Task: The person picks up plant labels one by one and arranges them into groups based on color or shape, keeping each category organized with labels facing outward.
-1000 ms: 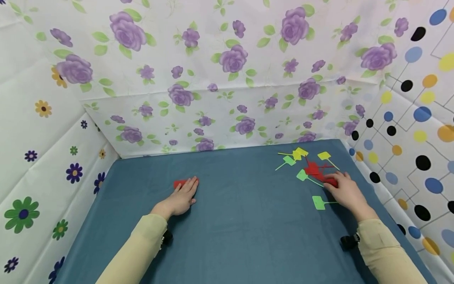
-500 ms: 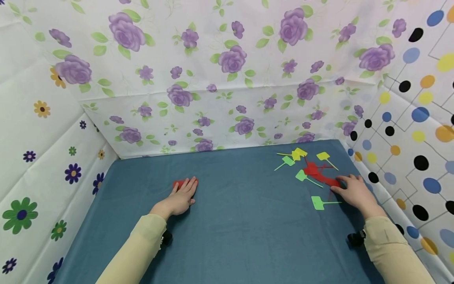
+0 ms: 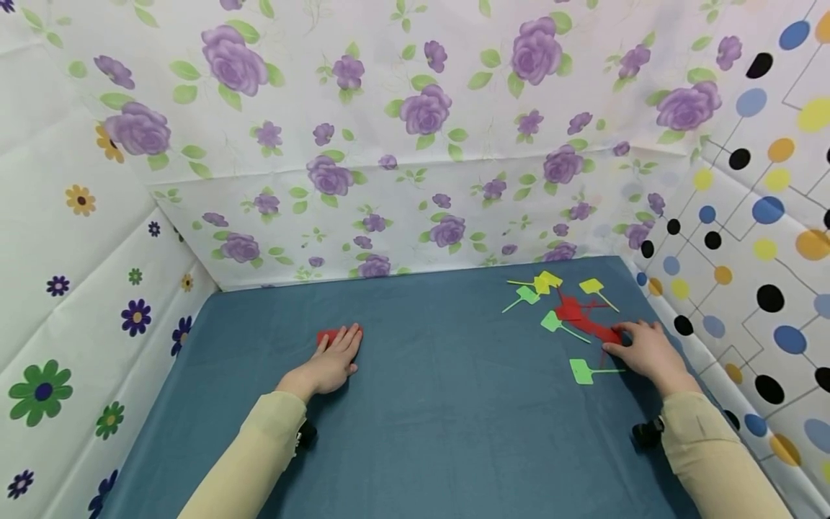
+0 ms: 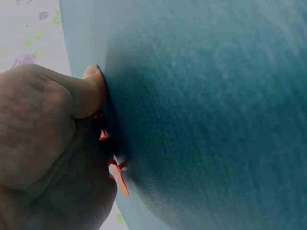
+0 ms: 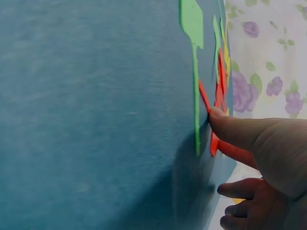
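In the head view my left hand (image 3: 331,362) rests flat, fingers extended, over a red piece (image 3: 331,335) on the blue cloth; most of it is hidden. The left wrist view shows the thumb (image 4: 91,93) on the cloth and red bits (image 4: 120,179) past the hand's edge. At the right, my right hand (image 3: 648,353) pinches the near end of a group of red cable-tie tags (image 3: 573,311) between thumb and forefinger; how many is unclear. Close by lies a green cable-tie tag (image 5: 193,24) with a thin tail.
More green tags (image 3: 551,321), and yellow tags (image 3: 591,286), lie around the red ones, some overlapping. A flowered sheet (image 3: 421,216) stands behind the cloth-covered table (image 3: 441,404). A dotted sheet (image 3: 765,288) closes the right side, a daisy-printed sheet (image 3: 84,310) the left.
My right hand has shifted slightly right, uncovering more of the red tags and the green tag's tail. My left hand stays where it was.
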`<control>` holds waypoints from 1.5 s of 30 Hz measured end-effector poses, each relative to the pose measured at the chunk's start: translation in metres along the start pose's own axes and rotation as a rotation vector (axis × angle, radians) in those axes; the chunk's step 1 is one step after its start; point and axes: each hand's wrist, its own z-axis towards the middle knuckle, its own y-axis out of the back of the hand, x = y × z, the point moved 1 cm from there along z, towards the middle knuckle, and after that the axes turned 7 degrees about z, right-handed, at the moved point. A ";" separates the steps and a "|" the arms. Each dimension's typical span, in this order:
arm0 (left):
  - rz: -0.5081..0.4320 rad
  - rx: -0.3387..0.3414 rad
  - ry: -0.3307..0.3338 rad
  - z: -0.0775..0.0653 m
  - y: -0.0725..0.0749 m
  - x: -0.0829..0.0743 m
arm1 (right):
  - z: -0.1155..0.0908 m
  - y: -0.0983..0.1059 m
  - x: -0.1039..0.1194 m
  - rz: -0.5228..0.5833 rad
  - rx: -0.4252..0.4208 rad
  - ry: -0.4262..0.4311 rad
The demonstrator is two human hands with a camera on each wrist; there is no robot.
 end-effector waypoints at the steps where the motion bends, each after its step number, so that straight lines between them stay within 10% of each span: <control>1: 0.000 0.005 0.002 0.000 0.001 -0.001 | 0.001 0.001 0.000 0.003 0.007 0.000; 45: 0.038 -0.007 0.007 -0.007 0.009 -0.010 | 0.011 0.013 0.005 0.111 0.047 -0.056</control>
